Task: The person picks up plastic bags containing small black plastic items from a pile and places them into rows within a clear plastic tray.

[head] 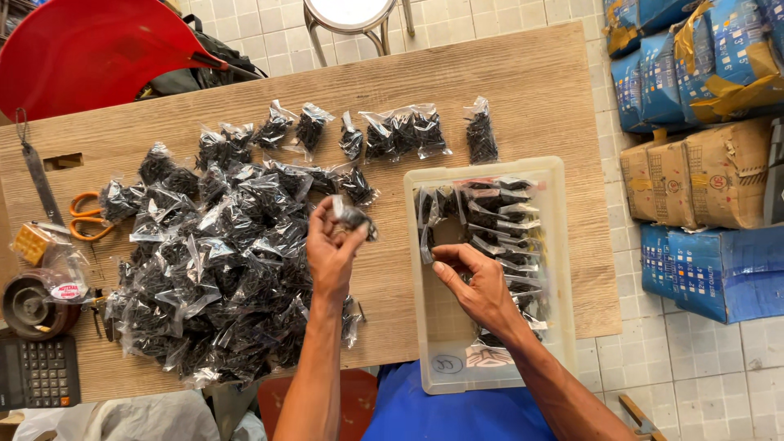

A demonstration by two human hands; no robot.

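Note:
My left hand point(331, 253) is raised over the wooden table point(523, 90) and pinches a small clear bag of black screws point(353, 218) between its fingertips. To its left lies a big heap of the same bags point(212, 269). My right hand point(478, 286) reaches into a clear plastic bin point(433, 359) at the table's front edge. Its fingers rest against a row of bags standing packed in the bin point(498, 220). Whether that hand holds one of them is hidden.
Several bags lie in a loose row point(392, 135) at the back of the table. Orange scissors point(86, 216), a calculator point(37, 371) and a tape roll point(28, 304) sit at left. Blue and brown cartons point(702, 163) stack on the tiled floor at right. A stool point(351, 20) stands behind.

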